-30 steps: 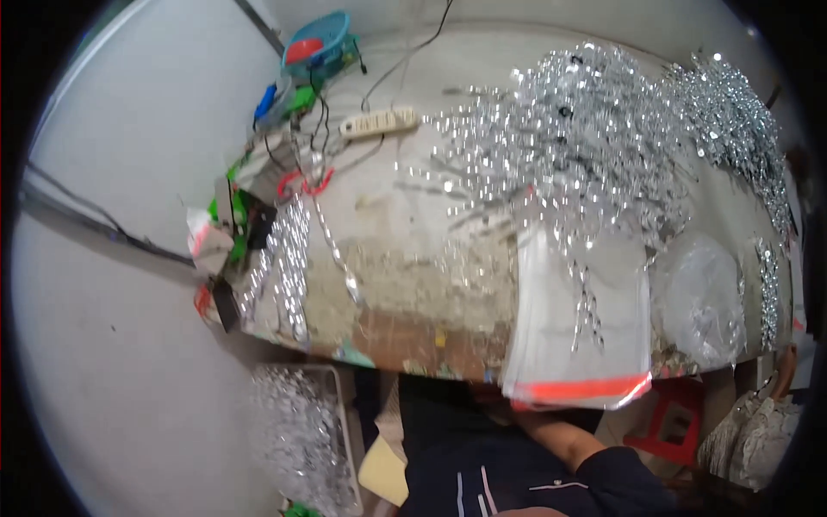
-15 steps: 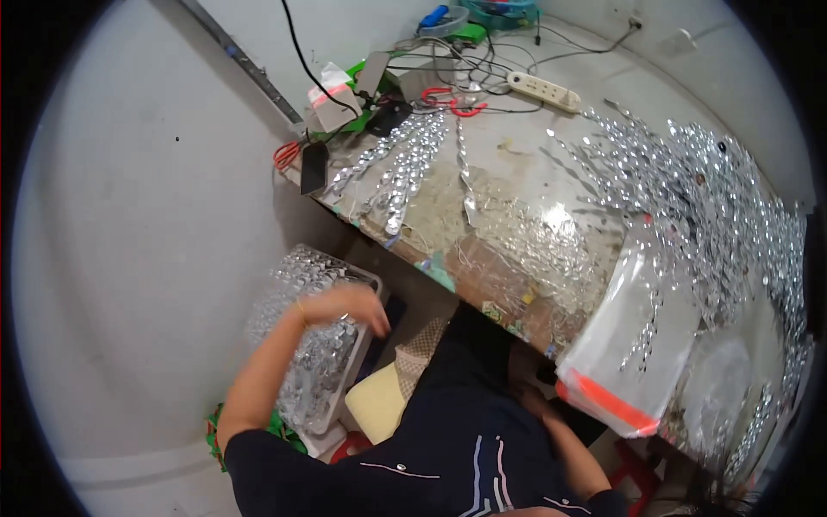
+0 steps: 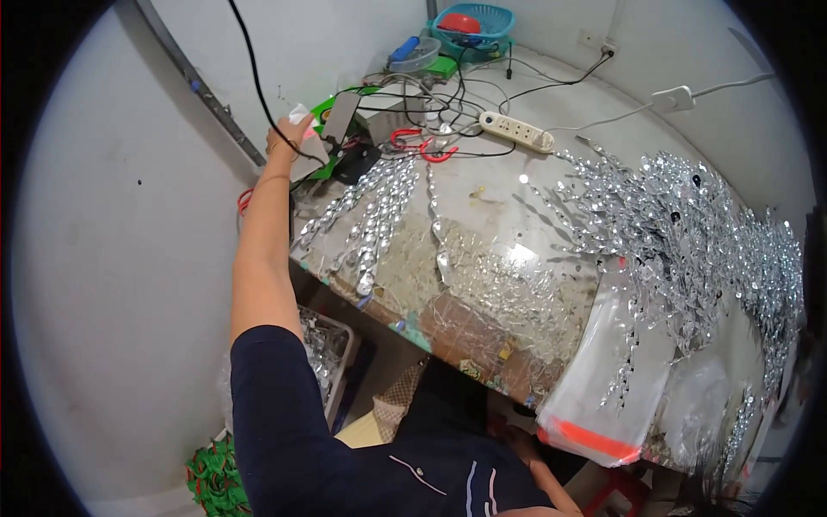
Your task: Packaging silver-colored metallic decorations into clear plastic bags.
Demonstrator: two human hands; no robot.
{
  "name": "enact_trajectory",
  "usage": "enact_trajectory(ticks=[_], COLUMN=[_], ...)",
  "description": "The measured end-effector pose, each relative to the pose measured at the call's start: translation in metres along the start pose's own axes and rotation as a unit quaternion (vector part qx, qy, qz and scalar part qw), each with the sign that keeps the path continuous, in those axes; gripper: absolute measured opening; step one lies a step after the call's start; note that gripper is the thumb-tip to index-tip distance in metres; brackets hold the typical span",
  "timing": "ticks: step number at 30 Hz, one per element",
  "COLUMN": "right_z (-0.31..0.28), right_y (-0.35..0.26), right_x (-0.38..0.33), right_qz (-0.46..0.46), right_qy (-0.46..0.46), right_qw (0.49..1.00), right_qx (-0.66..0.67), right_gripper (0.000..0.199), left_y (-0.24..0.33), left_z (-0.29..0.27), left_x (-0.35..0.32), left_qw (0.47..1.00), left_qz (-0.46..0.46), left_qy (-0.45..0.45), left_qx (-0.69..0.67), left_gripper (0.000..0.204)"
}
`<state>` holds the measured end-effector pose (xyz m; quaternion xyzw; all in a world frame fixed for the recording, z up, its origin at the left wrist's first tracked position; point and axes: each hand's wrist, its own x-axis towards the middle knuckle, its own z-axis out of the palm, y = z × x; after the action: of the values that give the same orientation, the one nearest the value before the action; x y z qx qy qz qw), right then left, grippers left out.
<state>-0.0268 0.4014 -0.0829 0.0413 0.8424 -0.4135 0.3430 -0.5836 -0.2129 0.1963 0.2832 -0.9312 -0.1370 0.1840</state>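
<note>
One hand [image 3: 288,136], the left, at a white box [image 3: 310,157].

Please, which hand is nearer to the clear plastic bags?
Right. The right hand is low, just left of the bags; the left hand is far away, in the upper left.

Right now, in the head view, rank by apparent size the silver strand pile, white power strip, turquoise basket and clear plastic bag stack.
Largest to smallest:
1. Silver strand pile
2. Clear plastic bag stack
3. Turquoise basket
4. White power strip
</note>
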Motion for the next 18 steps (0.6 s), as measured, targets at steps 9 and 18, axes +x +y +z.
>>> enact_trajectory(ticks=[9,18], right_z=[0.005,-0.002], right_y=[0.0,-0.019], right_x=[0.007,-0.003], right_qz=[-0.033,-0.008], right_qy=[-0.03,0.022], right_qw=[0.998,0.999], right_qx=[0.033,0.044], right_gripper=[0.045,0.036], left_y=[-0.017,-0.042], left_z=[-0.105,-0.189], left_x=[0.103,-0.019], left_qw=[0.894,0.622], left_qz=[0.039,0.05], left_qy=[0.202,0.147], left_qx=[-0.399,-0.768], left_gripper=[0.041,0.033])
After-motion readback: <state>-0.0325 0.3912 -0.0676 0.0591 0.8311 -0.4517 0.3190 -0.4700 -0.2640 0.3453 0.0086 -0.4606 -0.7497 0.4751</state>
